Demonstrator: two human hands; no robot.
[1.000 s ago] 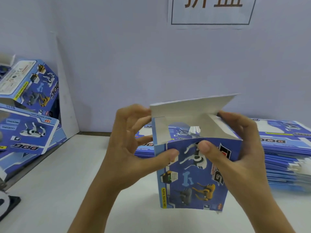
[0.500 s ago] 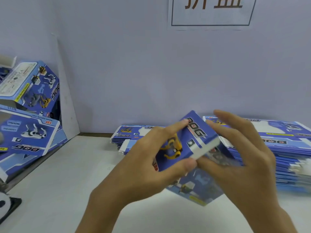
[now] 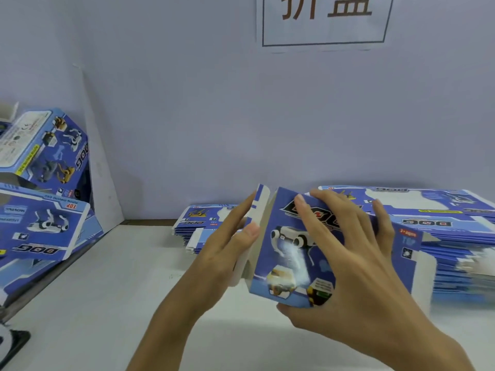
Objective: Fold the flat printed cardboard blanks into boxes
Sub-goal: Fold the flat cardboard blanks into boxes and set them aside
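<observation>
The box (image 3: 289, 253) sits in our hands above the bench (image 3: 107, 303), partly formed; our right hand (image 3: 356, 269) grips its printed face, our left hand (image 3: 227, 253) presses the side flap (image 3: 258, 210) with straight fingers; finished boxes (image 3: 45, 188) lie at left, many flat blanks (image 3: 442, 231) remain.

Blue printed box (image 3: 289, 253) tilted above table, flat blanks (image 3: 434, 218) stacked behind.

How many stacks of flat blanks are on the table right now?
2. A smaller stack lies behind the left hand; a larger stack lies at the right, behind the right hand and the held box. Both are partly hidden.
</observation>
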